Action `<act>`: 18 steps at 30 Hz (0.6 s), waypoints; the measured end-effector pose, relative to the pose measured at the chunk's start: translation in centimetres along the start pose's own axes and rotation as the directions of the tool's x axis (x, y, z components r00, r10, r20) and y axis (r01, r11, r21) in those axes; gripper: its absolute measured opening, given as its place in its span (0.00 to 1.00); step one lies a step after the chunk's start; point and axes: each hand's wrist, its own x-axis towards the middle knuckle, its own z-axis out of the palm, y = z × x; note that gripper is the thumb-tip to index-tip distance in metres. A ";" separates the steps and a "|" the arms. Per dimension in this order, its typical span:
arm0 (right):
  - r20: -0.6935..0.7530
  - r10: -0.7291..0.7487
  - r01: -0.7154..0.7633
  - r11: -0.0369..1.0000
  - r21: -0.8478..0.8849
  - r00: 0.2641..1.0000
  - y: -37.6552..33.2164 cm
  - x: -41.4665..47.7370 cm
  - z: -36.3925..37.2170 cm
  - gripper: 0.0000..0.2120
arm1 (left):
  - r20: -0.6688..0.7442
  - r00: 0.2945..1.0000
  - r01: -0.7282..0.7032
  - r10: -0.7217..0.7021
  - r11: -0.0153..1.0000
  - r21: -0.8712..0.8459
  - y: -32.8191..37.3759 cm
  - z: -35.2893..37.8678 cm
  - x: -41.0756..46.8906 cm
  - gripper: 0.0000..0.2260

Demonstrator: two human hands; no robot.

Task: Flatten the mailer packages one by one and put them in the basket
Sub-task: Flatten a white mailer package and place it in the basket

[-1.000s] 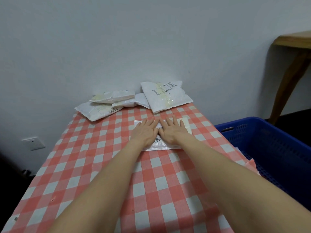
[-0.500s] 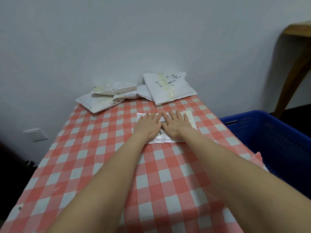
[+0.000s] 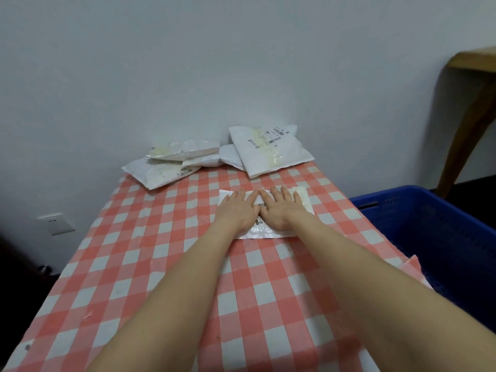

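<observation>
The worktop (image 3: 150, 264) wears a red-and-white checked cloth. The mailer (image 3: 271, 232) is white with black barcode print. The mailers at the back (image 3: 268, 151) are white with yellowish tape. The basket (image 3: 440, 226) is blue, the wall (image 3: 188, 63) pale grey.

One flattened mailer (image 3: 271, 232) lies on the single checked desk (image 3: 161, 264). At least four more mailers (image 3: 268, 154) are heaped at the desk's far edge, their exact number unclear where they overlap. One blue basket (image 3: 442, 232), one wall socket (image 3: 55, 222) and one wooden table (image 3: 477, 65) stand alongside.
</observation>
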 end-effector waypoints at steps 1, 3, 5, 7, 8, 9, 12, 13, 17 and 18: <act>0.001 0.001 -0.001 1.000 0.002 1.000 0.0 0.0 0.0 0.28 | 0.003 1.000 -0.002 0.002 1.000 0.006 0.0 0.0 -0.1 0.24; -0.004 0.002 -0.002 1.000 0.008 1.000 -0.1 0.1 0.0 0.28 | -0.008 1.000 0.002 -0.002 1.000 0.012 0.2 -0.1 -0.2 0.24; -0.006 0.004 -0.004 1.000 0.011 1.000 0.0 0.1 0.1 0.28 | -0.038 0.999 0.012 -0.012 1.000 0.005 0.2 0.0 -0.5 0.24; -0.007 0.001 -0.001 1.000 0.018 1.000 0.0 0.1 0.0 0.28 | -0.056 0.998 0.012 -0.013 1.000 -0.018 0.3 -0.1 -0.8 0.23; -0.009 -0.003 0.003 1.000 0.029 1.000 0.0 0.0 -0.2 0.28 | -0.062 0.998 0.010 -0.013 0.999 -0.036 0.4 -0.3 -1.0 0.23; -0.019 -0.010 0.011 0.998 0.055 1.000 0.0 0.1 -0.6 0.29 | -0.081 0.997 0.011 -0.016 0.998 -0.059 0.5 -0.7 -1.2 0.23; -0.153 0.045 -0.012 0.978 0.208 0.987 0.3 0.0 -2.4 0.30 | -0.226 0.966 0.087 -0.128 0.979 -0.183 -0.1 -2.0 -1.8 0.22; -0.220 0.106 -0.048 0.966 0.254 0.970 0.7 -0.2 -3.0 0.29 | -0.248 0.949 0.135 -0.194 0.963 -0.234 -0.6 -2.4 -1.9 0.23; -0.288 0.318 -0.211 0.914 0.348 0.903 2.6 -1.1 -3.9 0.23 | -0.148 0.913 0.319 -0.381 0.891 -0.324 -2.7 -3.0 -2.5 0.24; -0.267 0.342 -0.242 0.907 0.344 0.901 2.7 -1.4 -3.8 0.23 | -0.142 0.908 0.335 -0.394 0.886 -0.321 -2.7 -3.0 -2.8 0.23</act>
